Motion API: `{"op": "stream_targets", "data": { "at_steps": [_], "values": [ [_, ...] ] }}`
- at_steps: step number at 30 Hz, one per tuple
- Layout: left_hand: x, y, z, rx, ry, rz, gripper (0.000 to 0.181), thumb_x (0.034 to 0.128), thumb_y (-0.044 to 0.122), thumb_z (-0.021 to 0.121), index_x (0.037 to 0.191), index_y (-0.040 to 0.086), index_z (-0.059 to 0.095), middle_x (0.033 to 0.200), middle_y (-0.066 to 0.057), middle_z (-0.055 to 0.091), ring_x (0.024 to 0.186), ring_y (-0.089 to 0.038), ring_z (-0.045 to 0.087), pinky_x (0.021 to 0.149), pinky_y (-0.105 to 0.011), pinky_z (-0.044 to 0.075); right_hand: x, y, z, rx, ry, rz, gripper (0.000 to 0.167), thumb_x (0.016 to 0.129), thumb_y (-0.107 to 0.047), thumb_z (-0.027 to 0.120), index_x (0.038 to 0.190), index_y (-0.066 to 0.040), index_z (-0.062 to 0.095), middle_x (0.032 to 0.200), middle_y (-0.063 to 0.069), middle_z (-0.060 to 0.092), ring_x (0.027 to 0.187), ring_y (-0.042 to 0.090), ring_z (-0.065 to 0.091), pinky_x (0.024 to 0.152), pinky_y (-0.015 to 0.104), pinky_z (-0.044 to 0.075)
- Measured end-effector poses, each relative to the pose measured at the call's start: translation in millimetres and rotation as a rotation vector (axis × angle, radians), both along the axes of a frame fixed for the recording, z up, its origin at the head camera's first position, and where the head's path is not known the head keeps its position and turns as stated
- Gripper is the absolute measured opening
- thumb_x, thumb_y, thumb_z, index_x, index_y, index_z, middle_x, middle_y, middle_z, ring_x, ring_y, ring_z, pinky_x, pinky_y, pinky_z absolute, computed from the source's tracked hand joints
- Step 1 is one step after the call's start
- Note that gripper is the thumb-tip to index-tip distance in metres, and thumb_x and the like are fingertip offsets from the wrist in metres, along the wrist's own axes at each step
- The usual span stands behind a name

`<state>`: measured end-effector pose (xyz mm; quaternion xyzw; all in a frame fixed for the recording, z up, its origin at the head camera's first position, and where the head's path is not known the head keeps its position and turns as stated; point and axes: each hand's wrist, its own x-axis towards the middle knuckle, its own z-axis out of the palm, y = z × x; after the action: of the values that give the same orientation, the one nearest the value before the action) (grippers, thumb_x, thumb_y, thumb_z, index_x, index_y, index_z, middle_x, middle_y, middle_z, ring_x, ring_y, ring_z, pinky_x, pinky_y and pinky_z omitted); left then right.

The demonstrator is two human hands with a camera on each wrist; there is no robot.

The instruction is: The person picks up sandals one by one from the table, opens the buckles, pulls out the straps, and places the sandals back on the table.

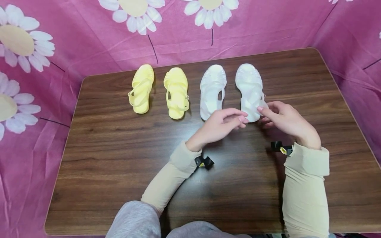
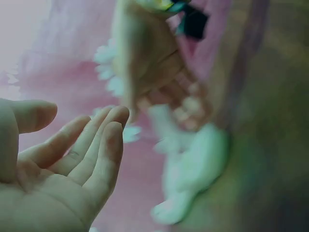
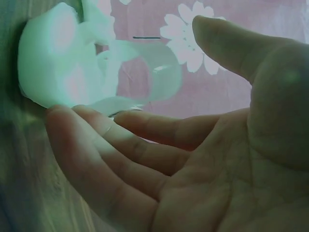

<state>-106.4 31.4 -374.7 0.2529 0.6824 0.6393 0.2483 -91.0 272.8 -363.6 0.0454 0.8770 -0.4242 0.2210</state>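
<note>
Two white sandals stand side by side, toes toward the back; the right one point(image 1: 249, 89) has my right hand point(image 1: 288, 122) at its heel strap, and my left hand point(image 1: 221, 125) is just in front of its heel. The left white sandal point(image 1: 212, 89) lies behind my left hand. In the right wrist view the fingers of my right hand point(image 3: 193, 169) are spread below the sandal's strap point(image 3: 166, 72), thumb apart; whether they touch is unclear. My left hand point(image 2: 67, 164) holds nothing in the left wrist view, its fingers relaxed.
Two yellow sandals, one point(image 1: 143, 91) at the left and another point(image 1: 176, 94) nearer the middle, stand in the same row on the brown wooden table point(image 1: 119, 172). A pink cloth point(image 1: 178, 43) with white flowers hangs behind the table's back edge.
</note>
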Motion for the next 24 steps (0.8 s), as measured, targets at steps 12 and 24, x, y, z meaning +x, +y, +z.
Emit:
{"op": "stream_targets", "data": {
  "at_steps": [12, 24],
  "values": [
    [-27.2, -90.2, 29.4, 0.104, 0.16, 0.677, 0.022, 0.0979, 0.011, 0.055, 0.104, -0.006, 0.068, 0.093, -0.019, 0.072, 0.078, -0.023, 0.069, 0.074, -0.039, 0.056, 9.3, -13, 23.4, -0.013, 0.458, -0.301, 0.038, 0.093, -0.034, 0.062, 0.119, -0.006, 0.063, 0.09, -0.022, 0.064, 0.073, -0.007, 0.06, 0.065, 0.011, 0.043],
    [-34.0, -138.1, -6.2, -0.256, 0.3, 0.862, 0.022, 0.0959, 0.015, 0.058, 0.111, 0.002, 0.068, 0.108, -0.013, 0.069, 0.091, -0.018, 0.063, 0.073, -0.021, 0.045, -12.0, -111, 35.5, -0.505, 0.593, -0.204, 0.015, 0.092, -0.011, 0.064, 0.104, -0.003, 0.068, 0.094, -0.003, 0.07, 0.082, 0.012, 0.064, 0.074, 0.02, 0.051]
  ]
}}
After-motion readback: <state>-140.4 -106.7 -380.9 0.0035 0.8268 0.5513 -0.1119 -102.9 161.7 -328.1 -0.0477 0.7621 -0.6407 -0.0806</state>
